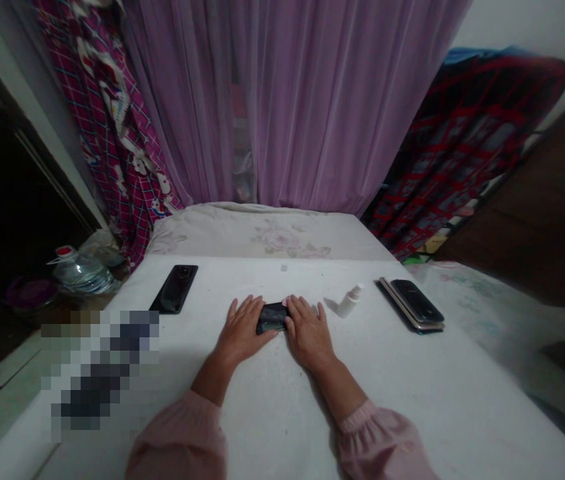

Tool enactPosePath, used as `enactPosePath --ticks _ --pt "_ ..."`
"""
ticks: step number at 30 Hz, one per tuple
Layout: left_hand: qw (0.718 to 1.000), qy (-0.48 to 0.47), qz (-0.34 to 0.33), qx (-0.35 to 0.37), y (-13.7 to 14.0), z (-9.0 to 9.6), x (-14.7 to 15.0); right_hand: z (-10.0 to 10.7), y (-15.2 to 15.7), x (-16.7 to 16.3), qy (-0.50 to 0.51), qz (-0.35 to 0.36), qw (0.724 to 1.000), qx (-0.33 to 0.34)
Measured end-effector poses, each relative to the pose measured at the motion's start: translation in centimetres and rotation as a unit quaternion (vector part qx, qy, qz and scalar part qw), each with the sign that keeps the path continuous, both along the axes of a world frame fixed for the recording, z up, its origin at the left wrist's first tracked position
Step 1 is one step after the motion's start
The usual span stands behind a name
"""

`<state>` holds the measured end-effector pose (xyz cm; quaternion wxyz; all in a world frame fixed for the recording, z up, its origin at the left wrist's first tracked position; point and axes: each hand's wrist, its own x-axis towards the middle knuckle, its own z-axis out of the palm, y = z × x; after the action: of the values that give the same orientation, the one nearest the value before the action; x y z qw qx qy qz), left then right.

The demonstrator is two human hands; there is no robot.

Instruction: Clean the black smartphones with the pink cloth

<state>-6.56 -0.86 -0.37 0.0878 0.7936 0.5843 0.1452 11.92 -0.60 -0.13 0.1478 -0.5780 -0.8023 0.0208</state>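
Note:
A dark smartphone [273,318] lies crosswise on the white tabletop [282,407] between my hands. My left hand [243,331] grips its left end, the thumb along the near edge and the fingers over the far side. Over the right end lies my right hand [311,335], its fingers close together and the thumb at the near side. A bit of pale pink cloth [286,301] peeks out by the right fingertips; most of it is hidden. Right of that hand stands a small white spray bottle [349,301], apart from it.
Another dark phone [177,288] lies at the left. Several phones are stacked [415,303] at the right. A blurred-out patch [102,370] covers the left edge. Beyond are purple curtains [322,100] and, lower left, a water jug [82,272].

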Motion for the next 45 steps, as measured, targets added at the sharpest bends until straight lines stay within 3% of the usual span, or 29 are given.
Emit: enactPosePath --ticks 4,9,12,20,27,36,45 --pt "1.000 -0.002 0.000 -0.002 0.0 0.0 0.0 -0.1 0.1 0.5 -0.003 -0.031 0.999 0.013" --pt "1.000 0.008 0.001 -0.012 -0.1 0.4 0.1 0.4 -1.2 0.1 0.007 0.085 0.996 0.001" --pt "1.000 0.009 -0.003 -0.010 -0.1 0.3 0.0 0.5 -2.1 0.5 0.006 0.119 0.993 0.003" --pt "1.000 0.009 -0.001 -0.016 -0.1 0.5 0.1 -0.2 -2.0 1.9 -0.020 -0.007 1.000 0.012" --pt "1.000 0.001 0.000 -0.009 -0.1 0.4 0.1 0.2 -3.9 1.1 -0.019 0.118 0.992 0.030" --pt "1.000 0.001 -0.004 -0.009 0.0 0.1 0.0 -0.1 -4.3 3.3 -0.029 0.026 0.999 0.034" --pt "1.000 0.001 -0.006 -0.006 -0.1 0.2 0.1 0.8 -4.8 1.3 -0.003 0.093 0.996 0.012"
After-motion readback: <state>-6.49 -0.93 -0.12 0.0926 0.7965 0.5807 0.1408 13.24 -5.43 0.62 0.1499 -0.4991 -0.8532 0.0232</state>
